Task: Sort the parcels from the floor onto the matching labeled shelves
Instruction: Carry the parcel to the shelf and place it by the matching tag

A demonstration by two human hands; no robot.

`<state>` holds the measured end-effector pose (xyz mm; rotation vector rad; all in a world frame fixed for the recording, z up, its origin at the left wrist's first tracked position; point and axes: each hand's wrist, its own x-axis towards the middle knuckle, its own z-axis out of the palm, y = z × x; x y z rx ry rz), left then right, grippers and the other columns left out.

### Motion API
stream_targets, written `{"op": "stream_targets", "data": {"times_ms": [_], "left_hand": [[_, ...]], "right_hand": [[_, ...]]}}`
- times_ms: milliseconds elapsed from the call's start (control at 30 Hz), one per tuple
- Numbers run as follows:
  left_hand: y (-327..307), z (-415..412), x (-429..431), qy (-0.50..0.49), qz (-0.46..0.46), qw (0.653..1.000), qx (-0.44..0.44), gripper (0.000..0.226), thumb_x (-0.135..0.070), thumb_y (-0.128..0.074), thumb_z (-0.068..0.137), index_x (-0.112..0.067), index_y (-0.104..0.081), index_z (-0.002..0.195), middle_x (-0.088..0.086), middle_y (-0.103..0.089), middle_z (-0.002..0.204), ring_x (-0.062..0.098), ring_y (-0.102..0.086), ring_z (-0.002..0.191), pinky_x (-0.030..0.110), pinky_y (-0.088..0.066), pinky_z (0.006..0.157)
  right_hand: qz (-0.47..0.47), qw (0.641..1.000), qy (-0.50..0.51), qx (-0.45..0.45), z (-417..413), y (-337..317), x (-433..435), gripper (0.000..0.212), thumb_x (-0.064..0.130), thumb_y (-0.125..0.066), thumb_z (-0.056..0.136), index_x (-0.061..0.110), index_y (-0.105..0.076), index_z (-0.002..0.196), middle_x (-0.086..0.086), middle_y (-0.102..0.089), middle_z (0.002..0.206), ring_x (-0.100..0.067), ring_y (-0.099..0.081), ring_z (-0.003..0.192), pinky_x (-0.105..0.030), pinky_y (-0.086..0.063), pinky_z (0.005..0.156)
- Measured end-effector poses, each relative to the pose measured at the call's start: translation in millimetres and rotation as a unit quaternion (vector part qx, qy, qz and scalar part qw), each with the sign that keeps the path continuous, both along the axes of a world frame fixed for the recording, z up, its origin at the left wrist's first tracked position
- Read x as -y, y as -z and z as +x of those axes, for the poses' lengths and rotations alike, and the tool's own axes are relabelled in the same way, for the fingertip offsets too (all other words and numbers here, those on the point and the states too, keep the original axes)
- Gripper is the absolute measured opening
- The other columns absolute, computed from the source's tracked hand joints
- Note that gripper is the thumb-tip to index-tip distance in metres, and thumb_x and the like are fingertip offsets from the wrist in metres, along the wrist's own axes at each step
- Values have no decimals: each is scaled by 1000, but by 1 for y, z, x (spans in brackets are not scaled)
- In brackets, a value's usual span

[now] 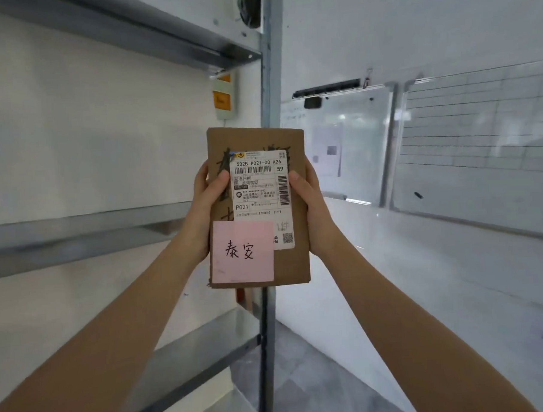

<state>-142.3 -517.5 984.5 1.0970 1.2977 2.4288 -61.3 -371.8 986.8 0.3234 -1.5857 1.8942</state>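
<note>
A flat brown cardboard parcel (293, 264) is held upright in front of me at chest height. It carries a white shipping label (261, 190) and a pink sticky note (242, 252) with handwritten characters at its lower left. My left hand (206, 205) grips its left edge, thumb on the front. My right hand (310, 201) grips the right edge the same way. A metal shelf rack (78, 233) stands to the left, its boards bare in this view. No shelf label is readable here.
The rack's grey upright post (269, 81) rises just behind the parcel. Whiteboards (479, 140) lean along the white wall on the right. An orange-and-white wall unit (225, 99) hangs behind the rack. Grey floor (302, 375) shows below.
</note>
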Motion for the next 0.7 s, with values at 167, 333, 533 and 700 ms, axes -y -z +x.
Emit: {"op": "stream_targets", "data": {"times_ms": [167,333,533,700], "left_hand": [[-3,-6,112,-123,2,992,1,66,-29,-59,82,-19,-29,141,-2,-68,104,10,-71,85,25,-56,65],[-5,2,230,-234,5,972,-11,67,-28,-57,80,-20,-29,140,1,-63,113,9,-70,88,25,-56,65],[-5,28,376,-338,12,941,5,61,-24,-57,85,-21,-30,140,2,-64,111,10,-71,84,27,-57,65],[-4,67,496,-410,23,912,-3,68,-25,-59,79,-18,-30,139,4,-63,112,12,-71,84,27,-56,64]], "right_hand": [[14,995,-100,5,-47,-3,94,70,32,-62,81,29,-31,144,-12,-53,138,-27,-62,114,-36,-55,83],[14,982,-190,2,-76,-9,209,72,27,-65,76,27,-34,142,-12,-53,137,-29,-60,117,-40,-55,88],[0,959,-283,6,-86,-7,361,73,27,-66,75,27,-37,141,-10,-52,138,-28,-59,118,-39,-54,89],[9,932,-363,5,-74,-7,489,71,28,-66,75,30,-37,139,-9,-52,138,-27,-59,118,-39,-54,89]]}}
